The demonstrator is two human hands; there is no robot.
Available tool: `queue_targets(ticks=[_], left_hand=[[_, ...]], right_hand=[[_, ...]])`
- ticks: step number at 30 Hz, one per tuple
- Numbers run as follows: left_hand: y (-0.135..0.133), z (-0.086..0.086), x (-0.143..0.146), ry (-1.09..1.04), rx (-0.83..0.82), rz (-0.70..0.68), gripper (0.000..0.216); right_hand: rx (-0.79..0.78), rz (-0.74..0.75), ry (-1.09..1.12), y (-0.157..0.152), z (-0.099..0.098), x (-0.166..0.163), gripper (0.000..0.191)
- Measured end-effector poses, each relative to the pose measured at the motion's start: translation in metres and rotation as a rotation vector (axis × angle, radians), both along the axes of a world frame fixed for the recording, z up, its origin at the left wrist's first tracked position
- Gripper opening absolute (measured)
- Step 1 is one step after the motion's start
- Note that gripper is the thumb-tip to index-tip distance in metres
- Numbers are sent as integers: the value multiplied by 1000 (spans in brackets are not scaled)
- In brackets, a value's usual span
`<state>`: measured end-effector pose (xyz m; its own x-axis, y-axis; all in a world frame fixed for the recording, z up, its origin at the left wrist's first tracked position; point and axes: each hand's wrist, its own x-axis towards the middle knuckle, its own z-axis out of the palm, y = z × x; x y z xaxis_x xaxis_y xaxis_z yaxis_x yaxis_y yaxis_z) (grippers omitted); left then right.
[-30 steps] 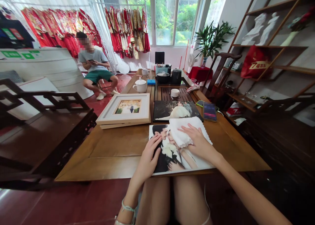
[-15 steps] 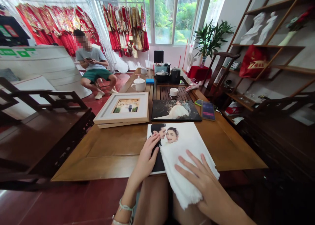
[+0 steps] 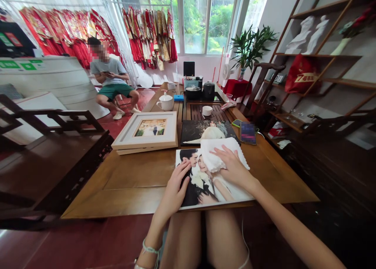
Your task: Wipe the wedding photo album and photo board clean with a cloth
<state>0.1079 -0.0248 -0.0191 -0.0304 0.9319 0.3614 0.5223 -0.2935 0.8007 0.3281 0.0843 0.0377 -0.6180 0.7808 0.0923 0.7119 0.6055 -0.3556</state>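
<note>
A wedding photo panel (image 3: pixel 202 188) of a couple lies flat at the table's near edge. My left hand (image 3: pixel 177 184) rests on its left side, fingers stretched out over the dark suit in the picture. Over the panel's upper right part is a folded white cloth (image 3: pixel 210 159), covering some of the picture. My right hand (image 3: pixel 233 168) lies on this cloth with its fingers spread, pressing it down. The cloth also overlaps the near edge of a second, dark photo panel (image 3: pixel 192 133) just behind.
Framed pictures (image 3: pixel 125 137) are stacked at the left. Beside the dark panel, a phone (image 3: pixel 248 133) lies on the right. Farther back stand a white lidded cup (image 3: pixel 166 102), a small white cup (image 3: pixel 207 111) and a black canister (image 3: pixel 209 91). A seated person (image 3: pixel 110 73) is at the left.
My right hand has pushed the cloth away from me, from the panel's near right part to its far edge, uncovering the lower picture. My left hand has stayed in place.
</note>
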Motion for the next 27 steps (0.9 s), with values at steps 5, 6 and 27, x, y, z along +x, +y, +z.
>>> queue_targets(ticks=[5,6,27], left_hand=[[1,-1,0,-10,30,-7,41],[1,0,0,-10,33,-5,41],[0,2,-1,-2,6,-8,41]], right_hand=[[84,109,-65,-45,-7,-1,81],[109,139,-73,-60,-9,1,85],[99,6,-84,-29,4,-36,63]])
